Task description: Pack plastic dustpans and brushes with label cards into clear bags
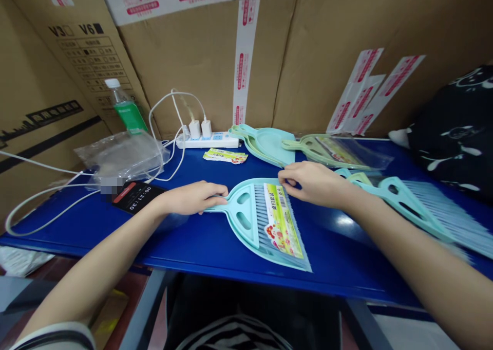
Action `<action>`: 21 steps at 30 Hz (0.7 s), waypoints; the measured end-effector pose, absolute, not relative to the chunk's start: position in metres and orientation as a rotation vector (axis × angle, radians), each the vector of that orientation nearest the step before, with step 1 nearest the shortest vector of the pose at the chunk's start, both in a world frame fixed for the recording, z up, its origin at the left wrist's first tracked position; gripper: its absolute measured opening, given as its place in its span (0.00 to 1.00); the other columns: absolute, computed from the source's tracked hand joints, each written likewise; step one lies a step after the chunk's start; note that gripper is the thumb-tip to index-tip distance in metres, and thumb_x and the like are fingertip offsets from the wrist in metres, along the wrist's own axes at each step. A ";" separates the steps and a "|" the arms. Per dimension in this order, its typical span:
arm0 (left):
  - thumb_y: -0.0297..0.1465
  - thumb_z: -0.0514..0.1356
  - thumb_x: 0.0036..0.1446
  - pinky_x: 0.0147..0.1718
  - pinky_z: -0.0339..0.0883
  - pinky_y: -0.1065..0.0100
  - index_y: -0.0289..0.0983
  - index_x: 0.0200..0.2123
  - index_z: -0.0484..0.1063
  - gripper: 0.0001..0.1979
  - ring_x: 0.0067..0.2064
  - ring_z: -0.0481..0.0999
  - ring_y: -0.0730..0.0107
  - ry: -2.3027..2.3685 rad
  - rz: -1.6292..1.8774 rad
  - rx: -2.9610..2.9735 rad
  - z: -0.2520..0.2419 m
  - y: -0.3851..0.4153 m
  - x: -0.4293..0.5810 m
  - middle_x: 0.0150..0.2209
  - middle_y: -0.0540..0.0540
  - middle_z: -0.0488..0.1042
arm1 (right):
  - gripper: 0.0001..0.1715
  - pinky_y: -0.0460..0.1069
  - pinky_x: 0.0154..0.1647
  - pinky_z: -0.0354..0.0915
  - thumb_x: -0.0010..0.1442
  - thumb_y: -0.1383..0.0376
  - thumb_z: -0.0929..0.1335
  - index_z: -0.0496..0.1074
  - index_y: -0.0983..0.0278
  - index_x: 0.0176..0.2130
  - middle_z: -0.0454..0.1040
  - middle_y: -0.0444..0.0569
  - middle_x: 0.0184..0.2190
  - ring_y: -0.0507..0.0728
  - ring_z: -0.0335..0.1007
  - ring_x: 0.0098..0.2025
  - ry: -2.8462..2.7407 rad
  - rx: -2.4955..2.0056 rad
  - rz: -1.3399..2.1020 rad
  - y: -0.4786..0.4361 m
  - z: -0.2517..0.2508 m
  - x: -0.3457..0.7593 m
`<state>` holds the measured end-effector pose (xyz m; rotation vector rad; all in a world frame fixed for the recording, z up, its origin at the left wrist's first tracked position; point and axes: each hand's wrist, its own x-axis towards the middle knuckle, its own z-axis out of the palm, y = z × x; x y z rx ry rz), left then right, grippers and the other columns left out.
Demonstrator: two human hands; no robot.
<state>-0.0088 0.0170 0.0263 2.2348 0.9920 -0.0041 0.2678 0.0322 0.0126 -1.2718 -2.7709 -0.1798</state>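
Note:
On the blue table lies a light-blue dustpan [252, 255] with a matching hand brush [246, 214] nested in it. A printed label card [285, 221] rests over the bristles. My left hand [196, 198] is closed round the stacked handles at the left. At the far upper corner of the dustpan, beside the label's top end, my right hand [308, 183] has its fingers curled together. What those fingertips pinch, if anything, is hidden.
Stacked dustpans [269, 142] and a bagged green set [335, 152] lie behind. More brushes [419, 211] are under and beyond my right forearm. At left are a phone [134, 197], plastic bags [123, 157], a bottle [129, 111], cables and a power strip [215, 140]. Another label [225, 156] lies mid-table.

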 end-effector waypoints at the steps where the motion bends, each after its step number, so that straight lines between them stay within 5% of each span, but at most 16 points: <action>1: 0.41 0.48 0.63 0.24 0.58 0.73 0.38 0.28 0.59 0.14 0.22 0.64 0.76 0.995 -0.004 2.233 0.026 0.017 -0.009 0.23 0.55 0.59 | 0.11 0.47 0.26 0.53 0.56 0.69 0.59 0.64 0.61 0.24 0.68 0.46 0.22 0.53 0.62 0.24 -2.774 -1.264 -0.179 0.032 0.012 0.268; 21: 0.41 0.48 0.63 0.24 0.58 0.74 0.38 0.28 0.60 0.14 0.22 0.63 0.76 0.996 -0.001 2.230 0.026 0.017 -0.009 0.23 0.55 0.59 | 0.10 0.46 0.24 0.52 0.55 0.67 0.59 0.63 0.61 0.24 0.66 0.45 0.21 0.52 0.59 0.22 -2.782 -1.224 -0.164 0.033 0.015 0.271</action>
